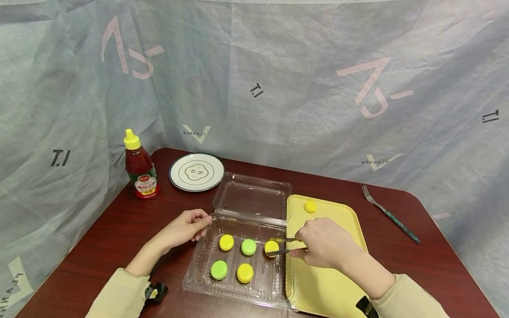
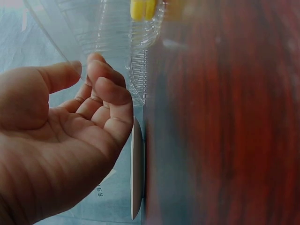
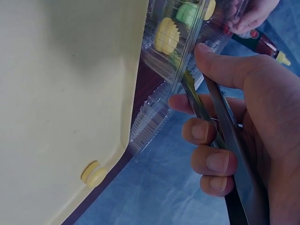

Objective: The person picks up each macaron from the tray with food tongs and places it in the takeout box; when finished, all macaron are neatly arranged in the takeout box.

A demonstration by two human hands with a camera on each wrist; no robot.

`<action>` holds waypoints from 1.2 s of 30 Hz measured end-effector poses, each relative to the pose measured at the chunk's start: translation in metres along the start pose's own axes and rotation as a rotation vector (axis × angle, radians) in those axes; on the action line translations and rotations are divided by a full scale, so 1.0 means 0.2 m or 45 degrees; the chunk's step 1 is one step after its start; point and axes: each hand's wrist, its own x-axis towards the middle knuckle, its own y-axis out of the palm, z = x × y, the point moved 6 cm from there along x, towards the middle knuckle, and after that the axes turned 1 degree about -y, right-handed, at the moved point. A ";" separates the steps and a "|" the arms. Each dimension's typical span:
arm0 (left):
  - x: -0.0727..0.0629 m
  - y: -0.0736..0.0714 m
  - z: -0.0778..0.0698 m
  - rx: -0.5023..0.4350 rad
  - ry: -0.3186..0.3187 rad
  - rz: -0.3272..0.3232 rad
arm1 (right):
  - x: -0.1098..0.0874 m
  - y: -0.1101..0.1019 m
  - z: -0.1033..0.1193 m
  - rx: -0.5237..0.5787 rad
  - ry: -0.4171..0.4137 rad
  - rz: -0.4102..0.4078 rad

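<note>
My right hand [image 1: 324,243] grips metal tongs [image 1: 280,252] with toothed tips. A yellow macaron [image 1: 271,247] sits between those tips, at the right side of the clear plastic container [image 1: 234,291]; the right wrist view shows this macaron [image 3: 166,36] too. My left hand [image 1: 184,229] is at the container's back left corner, and in the left wrist view its thumb and fingers [image 2: 110,91] pinch the rim. Also inside the container are a yellow macaron [image 1: 226,242], a green macaron [image 1: 248,247], another green macaron [image 1: 219,270] and another yellow macaron [image 1: 245,273].
Right of the container lies a yellow tray [image 1: 318,287] bearing one yellow macaron [image 1: 310,206]. The container's lid [image 1: 254,194] lies folded back. A white plate [image 1: 196,172] and a sauce bottle [image 1: 142,172] stand back left. On the far right is a fork [image 1: 391,215].
</note>
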 end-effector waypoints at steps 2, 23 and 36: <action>0.00 0.00 0.00 0.000 0.000 0.000 | 0.00 0.00 0.00 -0.004 0.004 -0.001; 0.00 0.00 0.00 0.014 -0.009 -0.002 | -0.01 -0.01 0.00 -0.007 0.012 -0.007; 0.00 0.00 0.00 0.007 -0.008 -0.001 | -0.04 -0.04 -0.04 0.057 0.001 -0.004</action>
